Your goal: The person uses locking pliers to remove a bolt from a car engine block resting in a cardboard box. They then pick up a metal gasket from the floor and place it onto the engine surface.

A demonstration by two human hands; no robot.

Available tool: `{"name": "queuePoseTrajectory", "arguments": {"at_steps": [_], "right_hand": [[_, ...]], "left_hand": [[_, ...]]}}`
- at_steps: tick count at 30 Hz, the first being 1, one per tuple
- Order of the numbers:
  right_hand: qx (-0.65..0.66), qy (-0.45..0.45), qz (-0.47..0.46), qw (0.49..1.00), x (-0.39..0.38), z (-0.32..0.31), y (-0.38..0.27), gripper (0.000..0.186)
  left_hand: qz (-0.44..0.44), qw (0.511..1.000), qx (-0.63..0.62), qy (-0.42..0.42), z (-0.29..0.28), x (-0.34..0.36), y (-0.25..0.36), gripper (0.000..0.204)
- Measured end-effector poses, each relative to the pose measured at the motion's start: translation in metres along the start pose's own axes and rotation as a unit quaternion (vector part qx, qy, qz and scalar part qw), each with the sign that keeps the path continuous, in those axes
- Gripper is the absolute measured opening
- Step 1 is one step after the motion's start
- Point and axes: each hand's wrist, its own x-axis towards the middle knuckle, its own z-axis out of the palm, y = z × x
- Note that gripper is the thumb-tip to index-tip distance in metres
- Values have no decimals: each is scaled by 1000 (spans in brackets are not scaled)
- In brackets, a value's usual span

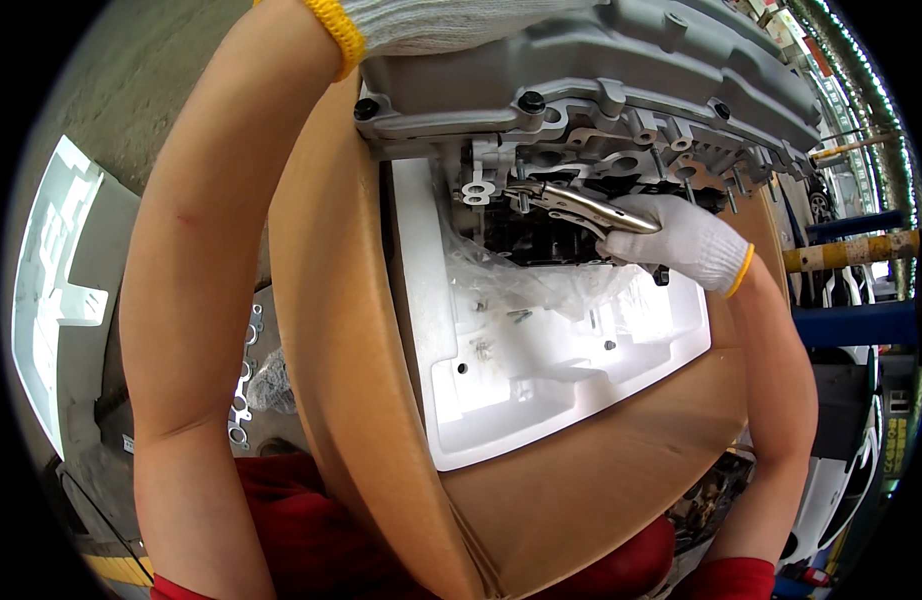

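The right hand [676,242], right of centre, is gripping silver locking pliers [586,208] at the engine below its valve cover [621,85]. The left hand [446,27] is reaching past the top edge; I can't tell its grip. A cardboard box [601,490] is holding a white foam tray [501,385] and crumpled plastic film [481,272].

A white foam tray [541,398] carries an engine [593,98] and plastic [511,287].
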Motion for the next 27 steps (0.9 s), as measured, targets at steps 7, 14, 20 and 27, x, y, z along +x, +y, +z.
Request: {"name": "queuePoseTrajectory", "arguments": {"at_steps": [7, 14, 20, 27], "right_hand": [[-115, -13, 42, 992, -16, -24, -34, 56], [-58, -23, 25, 998, -7, -23, -15, 50], [15, -99, 21, 995, 0, -23, -7, 39], [28, -100, -25, 994, 10, -16, 6, 40]], "left_hand": [[53, 998, 15, 34, 14, 5, -14, 33], [68, 997, 11, 41, 6, 0, -1, 36], [69, 996, 32, 39, 7, 2, -1, 37], [89, 987, 72, 110, 19, -1, -9, 20]]}}
